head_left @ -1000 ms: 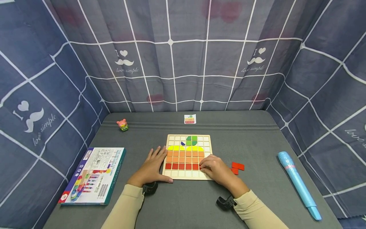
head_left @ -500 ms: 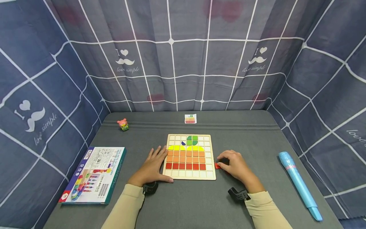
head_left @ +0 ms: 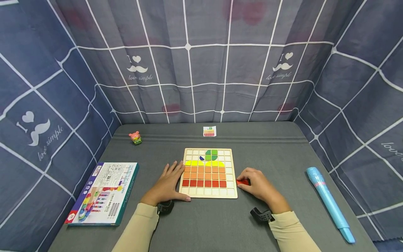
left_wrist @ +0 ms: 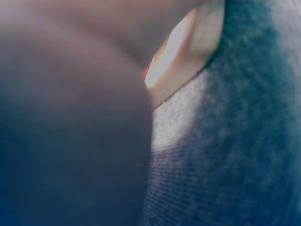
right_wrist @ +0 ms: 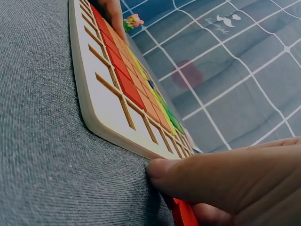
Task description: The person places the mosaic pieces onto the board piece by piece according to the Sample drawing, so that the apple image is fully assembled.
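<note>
A square wooden grid board point(head_left: 204, 195) lies on the table, with rows of red, orange and yellow tiles and a green cluster near its top. My left hand point(head_left: 167, 183) rests spread along the board's left edge, thumb at the front corner. Just off the board's right edge, my right hand point(head_left: 259, 183) has its thumb and fingers bent around red tiles point(head_left: 243, 182). In the right wrist view the thumb covers part of the red tiles point(right_wrist: 183, 214) close to the board's corner. The left wrist view is mostly blocked by the hand, with a blurred strip of board point(left_wrist: 188, 61) showing.
A small picture card point(head_left: 209, 131) lies behind the board. Toward the back left stands a pink-headed figurine point(head_left: 135, 138). A flat printed box point(head_left: 104, 194) lies at the left, and a light blue tube-shaped object point(head_left: 330, 204) at the right. Grid-patterned curtains point(head_left: 204, 70) enclose the table.
My right hand has left the board's red row, moved right to the loose red tiles, and closed its fingers around them. A further red tile now shows in the row. My left hand has stayed put.
</note>
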A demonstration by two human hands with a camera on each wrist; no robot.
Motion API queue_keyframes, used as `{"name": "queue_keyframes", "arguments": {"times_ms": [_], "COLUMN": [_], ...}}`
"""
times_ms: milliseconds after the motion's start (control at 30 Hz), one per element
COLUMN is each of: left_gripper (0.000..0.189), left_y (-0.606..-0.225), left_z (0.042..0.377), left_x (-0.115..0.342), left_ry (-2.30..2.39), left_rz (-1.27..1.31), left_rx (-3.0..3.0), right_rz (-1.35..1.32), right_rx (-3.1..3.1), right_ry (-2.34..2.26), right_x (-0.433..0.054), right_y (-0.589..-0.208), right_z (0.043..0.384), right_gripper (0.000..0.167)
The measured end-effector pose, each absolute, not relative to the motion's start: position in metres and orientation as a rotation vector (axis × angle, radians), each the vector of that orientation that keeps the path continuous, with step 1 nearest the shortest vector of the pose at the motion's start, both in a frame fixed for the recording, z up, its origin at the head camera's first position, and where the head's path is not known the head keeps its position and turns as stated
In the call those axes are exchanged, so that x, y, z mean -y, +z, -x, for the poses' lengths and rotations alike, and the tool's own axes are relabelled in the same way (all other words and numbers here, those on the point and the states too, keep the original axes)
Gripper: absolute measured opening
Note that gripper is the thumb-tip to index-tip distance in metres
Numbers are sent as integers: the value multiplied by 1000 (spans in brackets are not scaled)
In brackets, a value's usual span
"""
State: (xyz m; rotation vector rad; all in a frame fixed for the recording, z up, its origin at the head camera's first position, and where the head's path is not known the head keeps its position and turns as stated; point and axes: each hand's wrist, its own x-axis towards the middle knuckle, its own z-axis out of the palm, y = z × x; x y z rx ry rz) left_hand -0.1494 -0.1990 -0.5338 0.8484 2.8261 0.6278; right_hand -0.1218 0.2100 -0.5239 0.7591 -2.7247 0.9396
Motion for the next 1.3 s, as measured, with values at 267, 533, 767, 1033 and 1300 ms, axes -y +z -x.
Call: {"name": "queue_keyframes", "arguments": {"times_ms": [267, 533, 767, 1033, 1300], "left_gripper": [141, 140, 140, 140, 141], "left_y": [-531, -532, -530, -532, -531], "left_z": [149, 149, 148, 149, 149], "left_x": [199, 200, 199, 199, 198], "left_ry": [652, 661, 657, 662, 643], "left_rz": [-878, -876, -873, -867, -853], "left_rx": [-2829, -2839, -2831, -2838, -2826], "right_rz": [-759, -770, -765, -873, -848], "right_rx": [2782, 2812, 2737, 2582, 2508], "right_ry": [860, 814, 905, 1008, 1055], "right_x": [-206, -203, -203, -201, -199], "right_y": [-521, -523, -523, -523, -518], "right_z": [120, 122, 121, 122, 118], "right_gripper": [21, 23, 25, 26, 27]}}
